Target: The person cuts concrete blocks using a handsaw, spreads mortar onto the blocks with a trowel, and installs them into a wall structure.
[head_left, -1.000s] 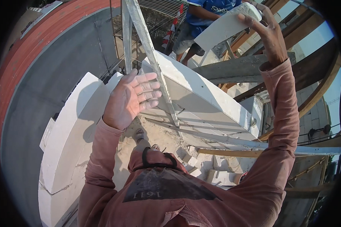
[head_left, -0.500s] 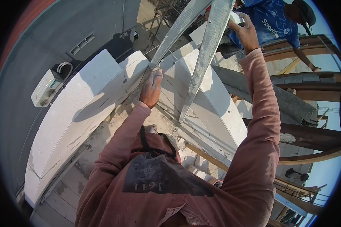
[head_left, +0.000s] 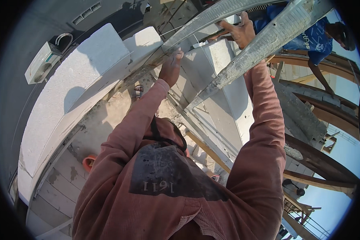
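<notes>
Beside ridged metal (head_left: 198,25), the left hand (head_left: 171,69) has loose fingers; the right hand (head_left: 241,33) grasps a chalky block (head_left: 233,19).

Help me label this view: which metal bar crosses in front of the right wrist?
The lower metal bar, cutting across between right hand and sleeve; the upper bar slopes down near the left hand.

White blocks (head_left: 220,56), grey metal struts (head_left: 264,46), dusty-pink ribbed sleeves (head_left: 266,112), blue white-patterned shirt (head_left: 316,46)
</notes>
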Motion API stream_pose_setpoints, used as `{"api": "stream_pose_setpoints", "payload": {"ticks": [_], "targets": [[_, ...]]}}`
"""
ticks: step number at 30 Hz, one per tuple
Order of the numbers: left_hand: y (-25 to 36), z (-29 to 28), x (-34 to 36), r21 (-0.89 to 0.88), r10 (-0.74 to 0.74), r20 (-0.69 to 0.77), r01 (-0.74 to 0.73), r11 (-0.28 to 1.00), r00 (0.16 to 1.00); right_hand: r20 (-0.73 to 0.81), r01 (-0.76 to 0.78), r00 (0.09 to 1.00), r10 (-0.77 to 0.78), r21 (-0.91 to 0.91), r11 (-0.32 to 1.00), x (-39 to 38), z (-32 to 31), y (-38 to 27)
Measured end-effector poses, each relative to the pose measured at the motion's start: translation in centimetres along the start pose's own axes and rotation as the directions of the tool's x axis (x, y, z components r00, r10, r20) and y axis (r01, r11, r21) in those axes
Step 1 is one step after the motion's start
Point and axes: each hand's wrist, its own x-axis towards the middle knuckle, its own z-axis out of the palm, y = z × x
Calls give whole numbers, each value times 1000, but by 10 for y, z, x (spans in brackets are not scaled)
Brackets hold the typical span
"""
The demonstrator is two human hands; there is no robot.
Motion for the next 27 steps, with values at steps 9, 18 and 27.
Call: {"api": "stream_pose_setpoints", "payload": {"ticks": [9,18,27], "targets": [[-7,14,26,34,-13,-58,15,999,998,229,-3,973,40,-160,987,-12,5,3],[-1,18,14,87,18,-121,-8,996,992,291,345,926,-240,-402,848,-39,7,-15],[2,26,16,87,-16,-204,35,996,979,330,138,943,-42,-273,952,-38,2,-13]]}}
